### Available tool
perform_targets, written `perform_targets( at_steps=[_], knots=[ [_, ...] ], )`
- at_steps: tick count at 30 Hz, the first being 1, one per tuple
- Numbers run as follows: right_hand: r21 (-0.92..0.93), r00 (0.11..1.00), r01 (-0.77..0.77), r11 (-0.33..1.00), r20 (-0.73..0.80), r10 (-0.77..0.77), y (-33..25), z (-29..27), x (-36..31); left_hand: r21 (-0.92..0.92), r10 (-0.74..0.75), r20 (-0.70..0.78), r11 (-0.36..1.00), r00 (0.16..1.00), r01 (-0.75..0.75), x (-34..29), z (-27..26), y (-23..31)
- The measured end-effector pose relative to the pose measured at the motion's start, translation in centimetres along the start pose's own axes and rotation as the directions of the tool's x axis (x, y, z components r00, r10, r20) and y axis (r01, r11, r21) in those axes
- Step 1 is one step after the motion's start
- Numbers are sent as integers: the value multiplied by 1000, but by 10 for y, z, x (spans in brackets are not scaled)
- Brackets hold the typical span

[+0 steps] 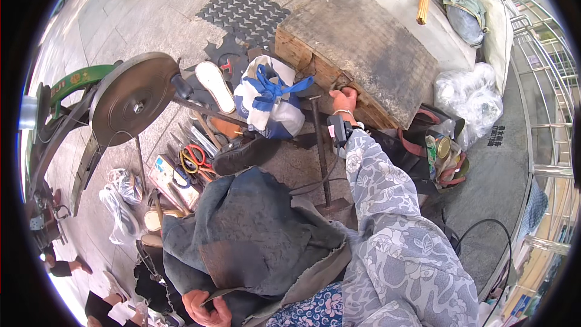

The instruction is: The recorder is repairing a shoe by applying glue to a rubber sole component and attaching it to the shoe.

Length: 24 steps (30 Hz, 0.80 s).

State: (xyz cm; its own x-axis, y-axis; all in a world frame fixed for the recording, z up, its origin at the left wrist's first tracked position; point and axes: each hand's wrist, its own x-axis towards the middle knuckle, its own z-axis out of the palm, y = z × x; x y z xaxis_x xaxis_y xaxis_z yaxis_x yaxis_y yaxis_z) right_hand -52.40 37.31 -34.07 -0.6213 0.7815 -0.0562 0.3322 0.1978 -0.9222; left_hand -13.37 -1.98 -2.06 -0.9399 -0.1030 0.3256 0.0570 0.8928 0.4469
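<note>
While the left hand (207, 310) pinched the edge of the dark apron (245, 227) spread across the lap, the right hand (345, 100) was curled against the front of the wooden box (378, 30), ahead of the person; whether it gripped anything there could not be told. A black device (340, 129) sat at the right wrist. Just left of that wrist stood a metal post (321, 154) on a flat foot. Beyond it, a cloth bag (275, 112) tied with blue ribbon lay beside a white insole (214, 87). Red- and orange-handled scissors (195, 155) rested among tools near the apron. Farther left rose a large round wheel (118, 106); to the box's right sat a clear plastic bag (469, 100), and a patterned rubber sheet (242, 15) lay behind the insole.
</note>
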Motion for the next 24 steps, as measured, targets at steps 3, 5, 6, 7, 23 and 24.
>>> perform_targets(
  at_steps=[3,5,6,7,23,24],
  knots=[
    [85,948,-256,963,217,233,3,-4,11,6,18,-14,1000,1000,-18,2,4,1],
    [199,839,-497,845,360,409,-57,-20,-45,40,-10,4,999,1000,9,-1,-2,2],
    [174,831,-467,867,422,363,-63,-32,-42,30,5,-4,1000,1000,-5,0,-1,1],
    [150,815,-435,888,485,317,-68,-39,-37,6,-6,2,1000,1000,6,-1,0,0],
    [428,741,-17,904,612,-276,-178,-112,19,-3,-112,39,994,993,112,7,4,6],
    [397,731,62,916,607,-312,-198,-116,32,-14,-131,33,991,991,132,5,3,6]
  ],
)
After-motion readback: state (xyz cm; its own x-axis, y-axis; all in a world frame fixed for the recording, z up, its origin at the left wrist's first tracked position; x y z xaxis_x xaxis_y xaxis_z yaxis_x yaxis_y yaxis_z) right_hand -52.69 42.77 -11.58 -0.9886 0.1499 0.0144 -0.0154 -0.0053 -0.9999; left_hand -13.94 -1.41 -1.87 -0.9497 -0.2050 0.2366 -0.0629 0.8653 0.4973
